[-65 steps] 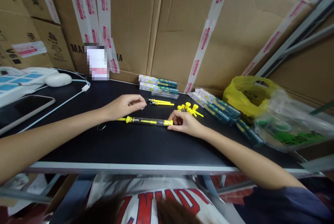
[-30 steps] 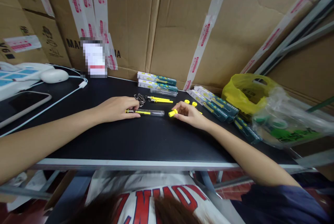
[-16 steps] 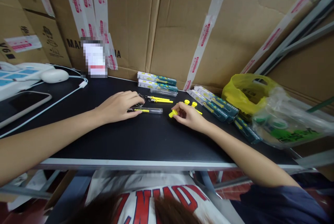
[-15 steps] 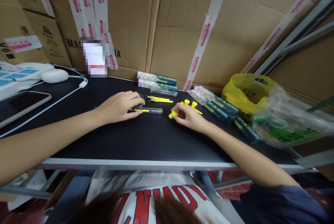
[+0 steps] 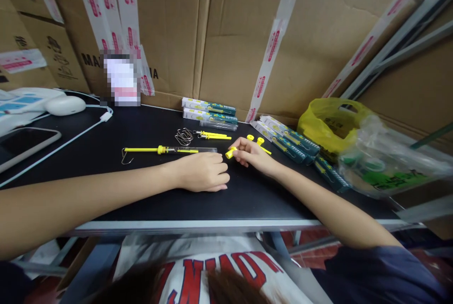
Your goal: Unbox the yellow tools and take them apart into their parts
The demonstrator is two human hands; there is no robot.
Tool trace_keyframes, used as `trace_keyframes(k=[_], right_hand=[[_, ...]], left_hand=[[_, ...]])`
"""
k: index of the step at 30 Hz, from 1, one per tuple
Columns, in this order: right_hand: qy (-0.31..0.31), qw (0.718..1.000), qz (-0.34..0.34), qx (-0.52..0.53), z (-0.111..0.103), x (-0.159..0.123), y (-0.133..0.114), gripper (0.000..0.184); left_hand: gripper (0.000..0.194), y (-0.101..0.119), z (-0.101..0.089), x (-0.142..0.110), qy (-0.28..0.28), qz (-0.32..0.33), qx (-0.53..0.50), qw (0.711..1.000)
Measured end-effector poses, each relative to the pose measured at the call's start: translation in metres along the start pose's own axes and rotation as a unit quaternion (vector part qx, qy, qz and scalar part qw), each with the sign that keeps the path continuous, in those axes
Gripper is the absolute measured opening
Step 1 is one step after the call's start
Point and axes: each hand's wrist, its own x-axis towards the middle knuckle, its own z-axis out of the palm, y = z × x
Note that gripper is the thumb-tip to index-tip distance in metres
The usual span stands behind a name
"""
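Observation:
My right hand (image 5: 253, 155) pinches a small yellow plastic cap (image 5: 231, 153) between thumb and fingertips above the black table. Close beside it, my left hand (image 5: 205, 172) is closed with its back toward me; whatever its fingers hold is hidden. Just beyond the left hand lies a clear tube (image 5: 208, 149) with a yellow rod (image 5: 143, 150) reaching out of its left end and a bent metal hook at the tip. A tangle of metal hooks (image 5: 184, 137) lies farther back, next to thin yellow sticks (image 5: 215, 136). More yellow caps (image 5: 260, 141) sit behind my right hand.
Slim printed boxes (image 5: 210, 111) and a clear tube stand along the cardboard at the back. More boxes (image 5: 283, 139) lie at the right, by a yellow plastic bag (image 5: 329, 124) and a clear bag (image 5: 389, 167). A phone (image 5: 31, 146), a power strip and a white cable occupy the left.
My left hand has moved from the hooks toward me and to the right, closing beside my right hand. The hooks and the rod in the tube are now uncovered. The right hand keeps the cap.

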Motion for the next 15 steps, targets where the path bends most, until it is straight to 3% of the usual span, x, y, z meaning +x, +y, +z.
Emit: trace_keyframes(k=[5,15], right_hand=[[-0.005,0.999,-0.006,0.05,0.0048,0.0013,-0.0017,0.027],[-0.003,0.999,-0.012,0.045,0.008,0.0048,0.0003,0.03]], left_hand=[[0.032,0.0002,-0.0018,0.0,0.005,0.009,-0.004,1.0],[0.032,0.0011,-0.0007,0.0018,0.007,0.008,-0.008,1.0]])
